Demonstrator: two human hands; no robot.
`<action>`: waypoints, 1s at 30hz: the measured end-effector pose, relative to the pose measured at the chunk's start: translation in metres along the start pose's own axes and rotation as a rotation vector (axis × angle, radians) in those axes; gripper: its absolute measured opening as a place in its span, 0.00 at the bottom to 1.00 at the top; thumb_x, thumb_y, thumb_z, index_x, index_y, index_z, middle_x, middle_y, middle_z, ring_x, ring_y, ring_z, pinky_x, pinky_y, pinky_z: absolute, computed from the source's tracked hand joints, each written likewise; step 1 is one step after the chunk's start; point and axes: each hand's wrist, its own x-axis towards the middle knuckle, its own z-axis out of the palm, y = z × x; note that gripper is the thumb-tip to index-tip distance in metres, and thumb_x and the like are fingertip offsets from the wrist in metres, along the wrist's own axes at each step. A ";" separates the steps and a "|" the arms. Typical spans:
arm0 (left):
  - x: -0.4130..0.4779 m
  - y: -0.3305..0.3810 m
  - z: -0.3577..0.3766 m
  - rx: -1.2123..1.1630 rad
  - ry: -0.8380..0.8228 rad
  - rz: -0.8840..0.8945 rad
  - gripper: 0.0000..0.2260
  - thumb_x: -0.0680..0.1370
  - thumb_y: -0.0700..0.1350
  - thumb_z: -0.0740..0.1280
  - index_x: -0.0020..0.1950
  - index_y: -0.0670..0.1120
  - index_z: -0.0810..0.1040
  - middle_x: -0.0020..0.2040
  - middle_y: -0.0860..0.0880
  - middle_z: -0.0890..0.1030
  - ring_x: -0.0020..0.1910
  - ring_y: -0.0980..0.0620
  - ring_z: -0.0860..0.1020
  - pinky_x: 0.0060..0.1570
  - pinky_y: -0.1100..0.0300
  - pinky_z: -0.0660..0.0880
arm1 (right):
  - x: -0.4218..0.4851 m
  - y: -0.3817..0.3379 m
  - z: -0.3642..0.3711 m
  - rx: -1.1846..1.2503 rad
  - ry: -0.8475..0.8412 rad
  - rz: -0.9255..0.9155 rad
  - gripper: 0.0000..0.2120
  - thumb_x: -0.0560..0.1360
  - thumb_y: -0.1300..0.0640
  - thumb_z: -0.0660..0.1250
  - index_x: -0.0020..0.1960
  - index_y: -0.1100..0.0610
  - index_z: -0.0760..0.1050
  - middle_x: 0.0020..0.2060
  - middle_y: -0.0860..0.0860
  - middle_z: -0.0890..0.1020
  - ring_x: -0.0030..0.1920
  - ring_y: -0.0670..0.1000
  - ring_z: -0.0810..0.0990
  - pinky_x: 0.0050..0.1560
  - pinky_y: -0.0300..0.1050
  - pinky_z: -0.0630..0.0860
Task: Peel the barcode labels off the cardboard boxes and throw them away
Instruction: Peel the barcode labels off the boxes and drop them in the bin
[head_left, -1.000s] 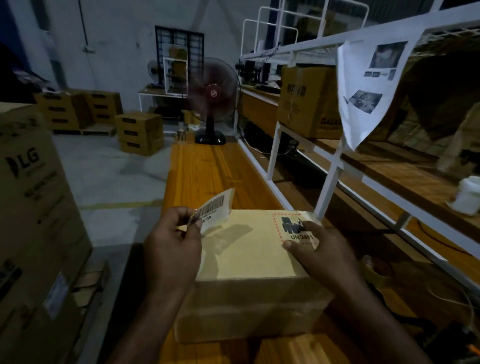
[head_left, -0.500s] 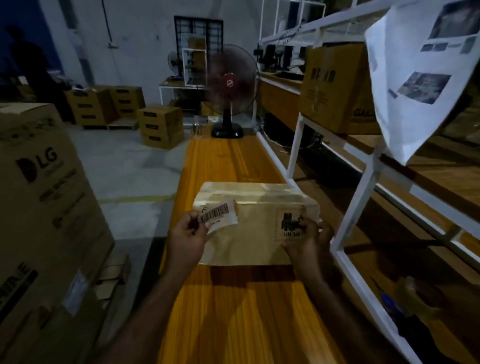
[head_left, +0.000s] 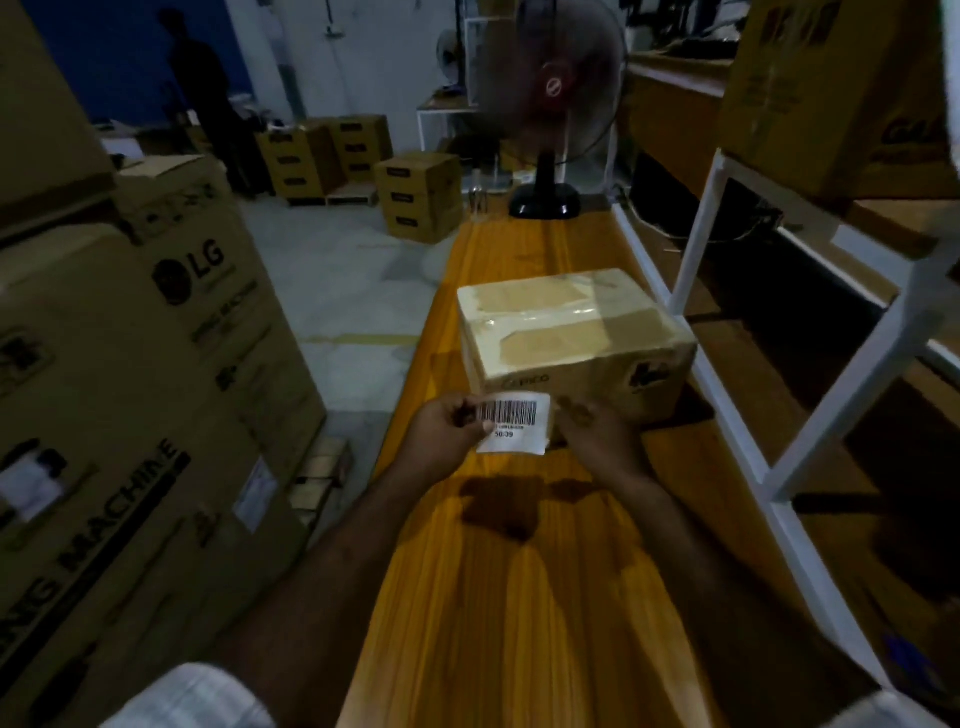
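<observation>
Barcode label (head_left: 514, 423), white with black bars and "50:39" printed beneath, is pinched at its left end by the left hand (head_left: 447, 434) above the table (head_left: 519, 597). Just beside it, the right hand (head_left: 597, 434) hovers with fingers loosely curled, gripping nothing. Behind them the taped cardboard box (head_left: 571, 338) sits near the table's right edge. At left stand big cartons (head_left: 130, 415) reading "LG" and "MACHINE".

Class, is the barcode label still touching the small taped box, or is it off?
Apart. The head view shows the barcode label pinched in the left hand, held clear of the taped box.
</observation>
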 end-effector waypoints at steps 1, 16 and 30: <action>-0.006 -0.001 -0.002 0.011 0.021 -0.004 0.09 0.76 0.34 0.70 0.57 0.38 0.80 0.50 0.44 0.83 0.47 0.50 0.81 0.41 0.70 0.78 | -0.003 -0.004 0.009 0.107 -0.029 0.010 0.15 0.78 0.41 0.62 0.53 0.49 0.81 0.50 0.49 0.85 0.50 0.50 0.82 0.48 0.45 0.77; -0.190 -0.040 -0.133 -0.266 0.434 -0.252 0.04 0.79 0.36 0.66 0.50 0.41 0.80 0.37 0.48 0.85 0.31 0.56 0.79 0.30 0.68 0.74 | -0.108 -0.093 0.135 0.362 -0.532 -0.280 0.04 0.77 0.56 0.69 0.46 0.50 0.82 0.43 0.47 0.85 0.45 0.47 0.84 0.42 0.45 0.80; -0.474 -0.081 -0.206 -0.232 1.198 -0.366 0.04 0.74 0.32 0.72 0.48 0.38 0.83 0.30 0.54 0.83 0.28 0.64 0.78 0.30 0.71 0.72 | -0.331 -0.160 0.274 0.320 -1.087 -0.490 0.13 0.73 0.67 0.71 0.45 0.49 0.75 0.39 0.56 0.83 0.41 0.52 0.83 0.38 0.45 0.80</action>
